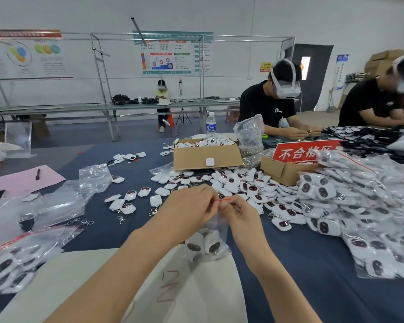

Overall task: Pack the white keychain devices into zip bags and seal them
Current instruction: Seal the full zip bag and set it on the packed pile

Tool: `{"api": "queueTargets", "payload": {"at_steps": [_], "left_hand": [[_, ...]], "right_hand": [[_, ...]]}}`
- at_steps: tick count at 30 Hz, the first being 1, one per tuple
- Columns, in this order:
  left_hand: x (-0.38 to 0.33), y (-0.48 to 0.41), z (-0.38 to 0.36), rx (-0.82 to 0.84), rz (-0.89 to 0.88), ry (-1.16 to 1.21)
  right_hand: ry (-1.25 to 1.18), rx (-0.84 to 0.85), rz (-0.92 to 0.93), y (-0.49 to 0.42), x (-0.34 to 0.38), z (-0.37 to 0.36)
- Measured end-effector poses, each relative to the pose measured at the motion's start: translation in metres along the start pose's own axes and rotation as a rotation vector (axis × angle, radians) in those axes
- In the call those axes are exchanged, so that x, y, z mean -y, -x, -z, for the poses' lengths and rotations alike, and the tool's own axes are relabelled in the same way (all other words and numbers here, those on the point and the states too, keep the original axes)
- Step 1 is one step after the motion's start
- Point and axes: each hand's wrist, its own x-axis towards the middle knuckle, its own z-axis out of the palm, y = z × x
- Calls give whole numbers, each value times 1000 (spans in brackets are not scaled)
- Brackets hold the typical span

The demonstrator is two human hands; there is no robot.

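A clear zip bag (208, 247) with several white keychain devices inside hangs in front of me above the blue table. My left hand (191, 209) and my right hand (239, 212) both pinch its red zip strip (224, 200) at the top, fingers close together. Loose white keychain devices (233, 185) lie scattered on the table beyond my hands, some with dark oval faces up. More of them lie further left (128, 201).
Filled zip bags are heaped at the right (359, 206) and near left (12, 264). Empty clear bags (63, 201) lie at the left. Cardboard boxes (205, 157), a red sign (306, 151), a water bottle (210, 125) and two seated people stand beyond. A white sheet (79, 280) lies under my arms.
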Motion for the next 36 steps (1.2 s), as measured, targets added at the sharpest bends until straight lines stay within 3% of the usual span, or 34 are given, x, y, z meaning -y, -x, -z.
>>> {"api": "queueTargets", "payload": {"at_steps": [3, 9, 26, 36], "left_hand": [[1, -1, 0, 2, -12, -86], [15, 5, 3, 43, 20, 255], [21, 20, 5, -8, 45, -63], [41, 43, 9, -11, 70, -24]], "right_hand": [[-2, -16, -23, -1, -2, -3], [-75, -48, -47, -1, -2, -11], [1, -300, -55, -8, -7, -25], [-23, -367, -91, -10, -9, -26]]}}
